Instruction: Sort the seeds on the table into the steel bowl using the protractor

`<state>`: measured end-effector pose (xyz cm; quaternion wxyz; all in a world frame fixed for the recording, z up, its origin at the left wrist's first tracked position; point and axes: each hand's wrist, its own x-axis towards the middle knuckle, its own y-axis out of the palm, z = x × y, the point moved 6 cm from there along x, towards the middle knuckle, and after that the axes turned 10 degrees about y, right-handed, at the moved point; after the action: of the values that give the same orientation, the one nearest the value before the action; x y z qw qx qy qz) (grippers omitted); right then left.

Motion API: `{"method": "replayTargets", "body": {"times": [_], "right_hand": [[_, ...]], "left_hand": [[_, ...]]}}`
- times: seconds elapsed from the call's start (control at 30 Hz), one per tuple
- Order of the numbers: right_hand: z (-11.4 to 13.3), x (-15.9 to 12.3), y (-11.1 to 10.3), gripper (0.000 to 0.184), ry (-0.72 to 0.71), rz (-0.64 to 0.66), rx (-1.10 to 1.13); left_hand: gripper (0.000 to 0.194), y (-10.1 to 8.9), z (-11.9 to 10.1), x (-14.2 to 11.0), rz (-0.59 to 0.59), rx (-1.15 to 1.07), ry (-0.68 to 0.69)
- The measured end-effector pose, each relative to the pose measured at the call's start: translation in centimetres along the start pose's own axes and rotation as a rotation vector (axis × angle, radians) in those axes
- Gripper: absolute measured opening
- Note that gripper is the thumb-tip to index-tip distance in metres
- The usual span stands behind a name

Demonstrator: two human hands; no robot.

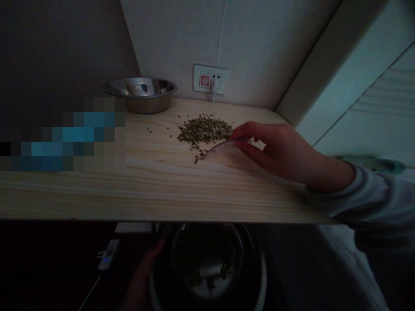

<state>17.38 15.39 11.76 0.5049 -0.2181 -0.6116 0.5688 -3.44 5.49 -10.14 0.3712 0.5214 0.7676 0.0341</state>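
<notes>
head view: my right hand (279, 151) pinches a clear plastic scraper (223, 144) at the mung beans (204, 134), 12 o'clock on the pine shelf (162, 194); left hand (142, 280) curls round a steel bowl (207, 268) at 6 o'clock (dim, below the shelf edge).

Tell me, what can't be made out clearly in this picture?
All from the head view:
The pixelated patch on the wooden tabletop hides whatever lies there.
The lower bowl's contents are too dark to identify.
The left hand is dim and cut off by the bottom edge.
The right hand's fingers hide most of the thin clear piece.
</notes>
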Motion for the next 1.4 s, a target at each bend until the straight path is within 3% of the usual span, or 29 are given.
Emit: {"method": "replayTargets", "body": {"times": [0.23, 0.5, 0.77, 1.17, 1.4], "right_hand": [[0.0, 0.1, 0.1, 0.024, -0.007, -0.013, -0.012], [0.2, 0.2, 0.1, 0.024, -0.012, -0.016, -0.016], [0.5, 0.4, 0.2, 0.023, -0.027, -0.009, -0.024], [0.9, 0.0, 0.1, 0.023, -0.065, -0.006, -0.01], [1.5, 0.0, -0.2, 0.024, -0.039, -0.012, -0.024]], "left_hand": [[0.036, 1.3, -0.2, -1.3, 0.032, -0.056, 0.019], [0.031, 0.3, 0.0, -0.5, -0.029, 0.02, 0.016], [0.031, 1.5, 0.0, -1.5, 0.008, -0.033, 0.006], [0.033, 0.6, -0.1, -0.8, 0.013, -0.015, 0.091], [0.024, 1.7, -0.4, -1.4, 0.055, -0.125, 0.088]]}}
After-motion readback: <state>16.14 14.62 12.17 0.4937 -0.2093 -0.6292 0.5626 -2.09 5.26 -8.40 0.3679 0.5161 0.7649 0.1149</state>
